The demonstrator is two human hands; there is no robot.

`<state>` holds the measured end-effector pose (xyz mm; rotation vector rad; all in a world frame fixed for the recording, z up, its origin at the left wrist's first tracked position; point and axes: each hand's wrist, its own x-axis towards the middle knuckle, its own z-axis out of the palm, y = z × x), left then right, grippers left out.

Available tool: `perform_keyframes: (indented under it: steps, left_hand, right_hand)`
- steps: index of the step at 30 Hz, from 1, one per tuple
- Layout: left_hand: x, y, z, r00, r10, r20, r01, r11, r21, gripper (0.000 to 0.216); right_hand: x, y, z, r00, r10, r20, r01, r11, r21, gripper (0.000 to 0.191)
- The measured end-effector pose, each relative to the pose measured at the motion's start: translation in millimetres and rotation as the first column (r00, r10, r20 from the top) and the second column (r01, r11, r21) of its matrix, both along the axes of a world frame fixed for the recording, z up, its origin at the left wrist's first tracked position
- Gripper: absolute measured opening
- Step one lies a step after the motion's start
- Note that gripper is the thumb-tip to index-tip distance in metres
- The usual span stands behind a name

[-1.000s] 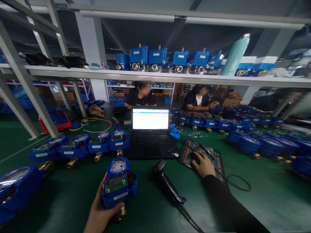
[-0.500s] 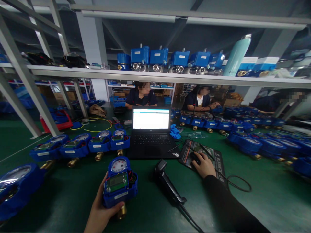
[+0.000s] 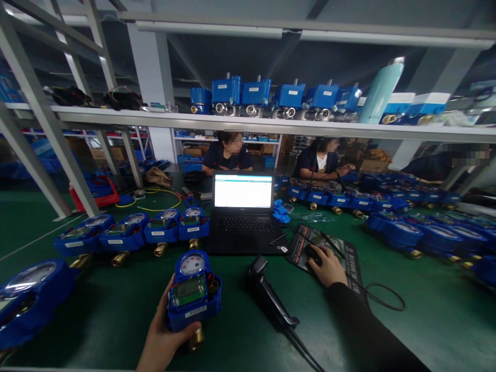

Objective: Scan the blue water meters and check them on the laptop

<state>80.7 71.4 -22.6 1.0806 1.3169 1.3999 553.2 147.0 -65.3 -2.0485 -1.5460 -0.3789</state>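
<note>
And at lower left-centre my left hand (image 3: 165,330) grips a blue meter (image 3: 189,310); centre-right, my right hand (image 3: 330,267) curls over a black mouse (image 3: 314,254).

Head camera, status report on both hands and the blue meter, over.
Left hand gripping blue meter, dial showing. Right hand on black mouse. Handheld scanner lying between the hands.

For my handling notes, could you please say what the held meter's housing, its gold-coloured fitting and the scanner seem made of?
Meter housing: probably moulded plastic, satin blue, with even colour and soft highlights.
Fitting: likely brass, from its golden metallic sheen.
Scanner: apparently plastic, semi-gloss black by its reflections.
</note>
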Motion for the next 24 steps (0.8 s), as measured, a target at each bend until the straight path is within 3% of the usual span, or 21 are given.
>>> perform_keyframes:
  steps: [13,24]
  left_hand:
    - [4.9,-1.5,-1.1,0.999,0.036,0.036,-0.038,0.998,0.048,0.112]
    - [3.6,-2.3,0.1,0.999,0.022,0.043,-0.024,0.999,0.041,0.112]
  right_hand:
    - [2.0,0.5,-1.0,0.994,0.110,0.020,-0.110,0.994,0.012,0.047]
    - [0.9,0.8,-1.0,0.994,0.111,0.026,-0.110,0.994,-0.009,0.046]
